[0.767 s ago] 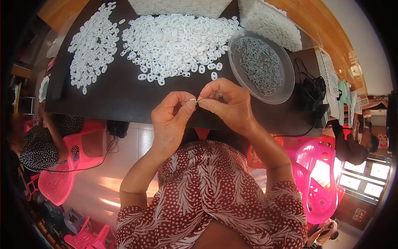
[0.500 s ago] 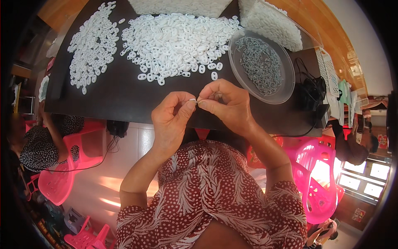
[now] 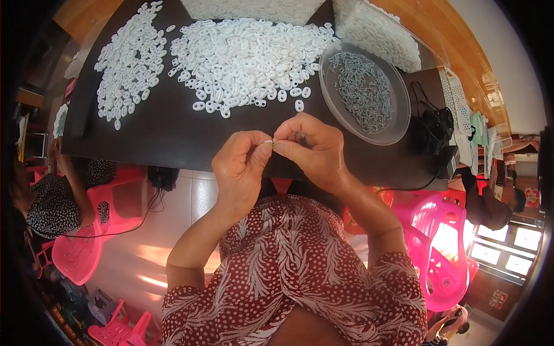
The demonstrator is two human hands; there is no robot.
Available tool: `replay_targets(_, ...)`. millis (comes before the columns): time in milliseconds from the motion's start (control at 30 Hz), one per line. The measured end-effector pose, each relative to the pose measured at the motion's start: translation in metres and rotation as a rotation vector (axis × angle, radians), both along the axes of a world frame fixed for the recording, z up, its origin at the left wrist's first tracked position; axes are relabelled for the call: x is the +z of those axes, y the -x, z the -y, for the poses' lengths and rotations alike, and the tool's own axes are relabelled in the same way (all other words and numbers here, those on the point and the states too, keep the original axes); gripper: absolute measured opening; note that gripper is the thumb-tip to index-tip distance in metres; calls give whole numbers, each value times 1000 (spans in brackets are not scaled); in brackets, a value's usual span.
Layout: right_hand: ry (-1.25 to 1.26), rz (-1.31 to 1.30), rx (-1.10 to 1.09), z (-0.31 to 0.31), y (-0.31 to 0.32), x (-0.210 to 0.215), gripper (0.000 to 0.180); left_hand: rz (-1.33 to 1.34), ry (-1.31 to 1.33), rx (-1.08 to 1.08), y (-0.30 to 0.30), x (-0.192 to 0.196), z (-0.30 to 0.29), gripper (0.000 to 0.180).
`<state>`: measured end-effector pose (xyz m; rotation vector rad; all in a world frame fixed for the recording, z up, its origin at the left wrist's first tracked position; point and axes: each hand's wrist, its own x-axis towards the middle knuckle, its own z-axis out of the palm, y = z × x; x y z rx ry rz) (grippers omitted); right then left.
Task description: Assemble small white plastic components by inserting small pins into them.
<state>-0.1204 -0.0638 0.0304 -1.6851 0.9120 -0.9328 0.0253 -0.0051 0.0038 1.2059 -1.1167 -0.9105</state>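
Over the table's near edge, my left hand (image 3: pixel 239 167) pinches a small white oval plastic piece (image 3: pixel 268 141) between thumb and forefinger. My right hand (image 3: pixel 314 147) meets it fingertip to fingertip, its thumb and forefinger closed at the piece's right end. Whatever the right fingers hold is too small and covered to make out. Beyond the hands lies a large heap of white oval two-holed pieces (image 3: pixel 248 63). To its left spreads a smaller pile of similar pieces (image 3: pixel 130 63). On the right, a clear round tray (image 3: pixel 403 112) holds many small grey screws (image 3: pixel 363 89).
Clear containers full of white pieces (image 3: pixel 378 37) stand at the table's (image 3: pixel 156 135) far side. A black device with a cable (image 3: pixel 435 127) sits at the right edge. Pink plastic chairs (image 3: pixel 441 248) flank me; a person in a patterned garment (image 3: pixel 55 205) is at left.
My hands stay together at nearly the same spot, with the right fingertips shifted slightly left against the white piece. The piles and tray have not changed.
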Motion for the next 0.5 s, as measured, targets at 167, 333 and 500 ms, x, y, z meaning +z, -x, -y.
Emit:
replay_targets(167, -70, 47, 0, -3, -3, -5, 12, 60, 72, 79, 1, -3, 1, 11)
replay_targets(333, -101, 119, -2, -3, -9, -6, 12, 128, 66, 115, 0, -3, 1, 9)
replay_targets(500, -143, 151, 4, -2, -16, 2, 9, -293, -79, 23, -6, 17, 3, 11)
